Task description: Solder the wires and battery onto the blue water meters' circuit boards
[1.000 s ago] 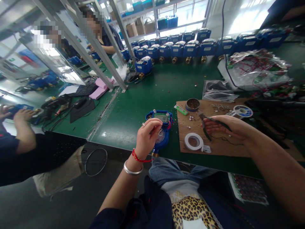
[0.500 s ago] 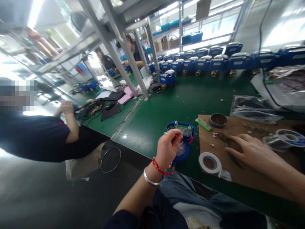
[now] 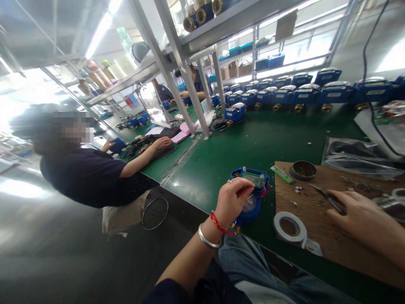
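I see the left hand [image 3: 232, 198] with thumb and fingertips pinched together above the blue meter [image 3: 255, 211]; whether they grip anything thin, I cannot tell. The right hand [image 3: 360, 215] has its thumb and fingers around the pliers [image 3: 332, 200], low over the cardboard [image 3: 319, 216]. The meter lies just left of that sheet, its brass fitting [image 3: 236, 228] by the front edge of the bench [image 3: 202, 173], so I have little margin towards the knees. Right of it, the tape roll [image 3: 279, 228], the green packet [image 3: 282, 174] and the round tin [image 3: 303, 170] crowd the sheet's left side. My open room is bare green to the left and beyond, out to the metal post [image 3: 198, 114], the lone meter [image 3: 234, 113] and the long meter row [image 3: 305, 93]. Left of the post, a co-worker [image 3: 85, 173] reaches across the bench.
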Motion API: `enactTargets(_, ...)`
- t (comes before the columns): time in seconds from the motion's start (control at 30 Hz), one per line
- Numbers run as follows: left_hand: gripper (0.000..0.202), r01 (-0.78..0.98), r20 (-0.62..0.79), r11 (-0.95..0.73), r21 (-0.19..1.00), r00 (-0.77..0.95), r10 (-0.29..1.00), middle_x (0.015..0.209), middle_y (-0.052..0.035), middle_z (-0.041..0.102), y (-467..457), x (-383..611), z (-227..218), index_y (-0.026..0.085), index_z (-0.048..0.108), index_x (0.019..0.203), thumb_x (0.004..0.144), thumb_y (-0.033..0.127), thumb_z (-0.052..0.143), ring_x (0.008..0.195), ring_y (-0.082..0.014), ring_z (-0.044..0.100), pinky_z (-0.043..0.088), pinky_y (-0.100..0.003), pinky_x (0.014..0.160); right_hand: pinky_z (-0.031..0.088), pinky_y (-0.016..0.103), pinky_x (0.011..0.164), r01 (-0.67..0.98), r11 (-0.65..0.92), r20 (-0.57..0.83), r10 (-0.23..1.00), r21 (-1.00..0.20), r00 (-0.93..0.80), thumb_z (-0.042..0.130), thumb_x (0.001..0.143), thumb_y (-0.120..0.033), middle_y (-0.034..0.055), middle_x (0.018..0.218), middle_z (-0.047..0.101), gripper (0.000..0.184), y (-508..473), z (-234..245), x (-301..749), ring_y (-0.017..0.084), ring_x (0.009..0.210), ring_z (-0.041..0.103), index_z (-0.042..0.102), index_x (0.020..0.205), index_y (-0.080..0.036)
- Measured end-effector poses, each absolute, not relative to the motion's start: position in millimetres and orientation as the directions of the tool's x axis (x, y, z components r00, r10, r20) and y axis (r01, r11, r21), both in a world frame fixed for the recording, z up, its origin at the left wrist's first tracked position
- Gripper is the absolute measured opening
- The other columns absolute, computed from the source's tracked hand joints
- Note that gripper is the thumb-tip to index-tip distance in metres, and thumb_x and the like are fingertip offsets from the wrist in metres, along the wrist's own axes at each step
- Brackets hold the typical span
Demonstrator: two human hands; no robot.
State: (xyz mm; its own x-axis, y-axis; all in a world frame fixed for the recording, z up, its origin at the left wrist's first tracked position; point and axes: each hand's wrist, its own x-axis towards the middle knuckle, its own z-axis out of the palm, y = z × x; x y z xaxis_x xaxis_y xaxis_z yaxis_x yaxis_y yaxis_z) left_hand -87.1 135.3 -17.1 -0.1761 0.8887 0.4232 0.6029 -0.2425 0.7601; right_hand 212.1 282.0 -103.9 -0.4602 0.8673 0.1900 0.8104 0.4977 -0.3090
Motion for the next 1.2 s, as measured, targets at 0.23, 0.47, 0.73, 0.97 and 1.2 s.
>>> enactTargets(0.23, 0.011, 0.581, 0.422, -0.256, 0.772, -0.168, 0.891, 0.091, -0.0035, 0.07, 138, -88, -17, 0.019, 0.067, 0.089, 0.091, 0.023, 0.057, 0.087, -0.0156, 0.063, 0.049, -0.029, 0.082, 0.048, 0.04, 0.093, 0.521, 0.722, 0.352, 0.684, -0.456, -0.639, 0.05, 0.084, -0.026, 0.0123, 0.118, 0.061, 0.028, 230, -19, 155, 0.027, 0.107, 0.06, 0.053, 0.111, -0.021)
enactTargets(0.47, 0.009, 0.591, 0.416, -0.228, 0.774, -0.202, 0.887, 0.086, -0.0019, 0.068, 138, -89, -17, 0.019, 0.067, 0.088, 0.089, 0.023, 0.059, 0.081, -0.0144, 0.062, 0.047, -0.026, 0.075, 0.049, 0.039, 0.084, 0.492, 0.755, 0.329, 0.641, -0.433, -0.694, 0.051, 0.08, -0.016, 0.0093, 0.099, 0.066, 0.026, 206, -9, 98, 0.026, 0.095, 0.062, 0.058, 0.106, -0.019)
enactTargets(0.73, 0.008, 0.566, 0.381, -0.2, 0.8, -0.222, 0.898, 0.084, -0.002, 0.066, 138, -90, -18, 0.019, 0.066, 0.089, 0.088, 0.022, 0.059, 0.078, -0.0145, 0.059, 0.045, -0.026, 0.071, 0.049, 0.035, 0.078, 0.538, 0.715, 0.308, 0.688, -0.447, -0.658, 0.051, 0.081, -0.016, 0.0082, 0.099, 0.068, 0.026, 200, -13, 90, 0.024, 0.088, 0.064, 0.06, 0.104, -0.019)
enactTargets(0.97, 0.008, 0.56, 0.385, -0.216, 0.8, -0.203, 0.9, 0.084, -0.0015, 0.066, 139, -91, -18, 0.019, 0.066, 0.088, 0.089, 0.021, 0.058, 0.077, -0.0138, 0.058, 0.045, -0.025, 0.071, 0.048, 0.033, 0.075, 0.539, 0.704, 0.306, 0.697, -0.462, -0.648, 0.051, 0.081, -0.016, 0.0066, 0.095, 0.069, 0.026, 200, -14, 89, 0.023, 0.084, 0.064, 0.061, 0.104, -0.019)
enactTargets(1.2, 0.013, 0.565, 0.37, -0.197, 0.801, -0.209, 0.905, 0.08, -0.0012, 0.067, 140, -91, -17, 0.019, 0.066, 0.09, 0.091, 0.027, 0.056, 0.073, -0.0135, 0.06, 0.046, -0.025, 0.069, 0.049, 0.032, 0.073, 0.537, 0.63, 0.341, 0.767, -0.561, -0.543, 0.054, 0.072, -0.014, 0.0054, 0.089, 0.068, 0.027, 199, -22, 86, 0.021, 0.078, 0.063, 0.061, 0.097, -0.02)
